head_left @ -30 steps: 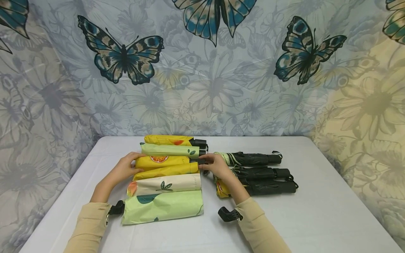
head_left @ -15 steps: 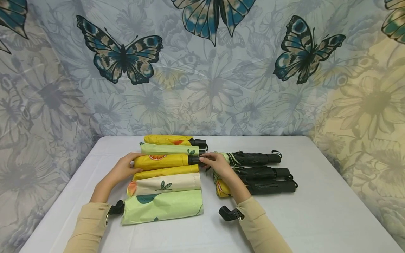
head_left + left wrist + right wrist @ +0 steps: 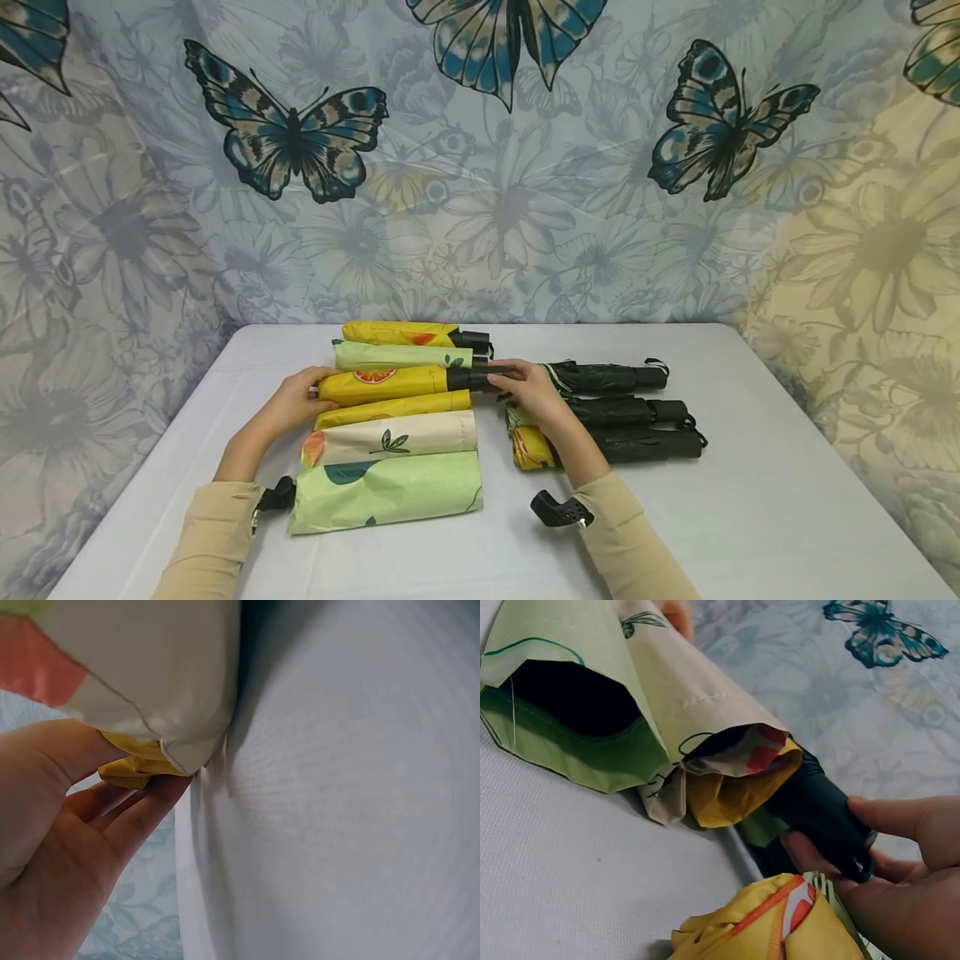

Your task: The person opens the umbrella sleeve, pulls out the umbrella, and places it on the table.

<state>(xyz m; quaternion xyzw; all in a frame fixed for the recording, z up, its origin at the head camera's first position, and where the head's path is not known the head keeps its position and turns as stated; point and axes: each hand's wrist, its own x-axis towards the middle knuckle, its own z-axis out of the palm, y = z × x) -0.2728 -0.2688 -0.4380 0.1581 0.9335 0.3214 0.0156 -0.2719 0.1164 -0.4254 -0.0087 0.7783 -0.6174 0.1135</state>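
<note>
A folded umbrella in a yellow cover (image 3: 405, 385) with an orange-slice print lies across the row at left, its black handle (image 3: 467, 380) pointing right. My left hand (image 3: 294, 400) holds its left end between thumb and fingers; yellow fabric (image 3: 135, 771) shows there in the left wrist view. My right hand (image 3: 528, 390) pinches the end of the handle, and the right wrist view has fingers on both sides of the black handle (image 3: 821, 814). Just in front lie a flat yellow cover (image 3: 420, 404), a cream cover (image 3: 427, 437) and a light green cover (image 3: 405, 492), whose mouth gapes.
Behind are a light green covered umbrella (image 3: 405, 356) and a yellow one (image 3: 382, 332). To the right, several folded black umbrellas (image 3: 622, 411) without covers lie side by side, partly behind my right forearm. A white table (image 3: 787, 500) carries everything, with a butterfly-print cloth (image 3: 525, 233) behind.
The yellow umbrella has shifted slightly towards me and apart from the green one. My right hand has slid right along the handle, so more black shows. The left hand has stayed in place.
</note>
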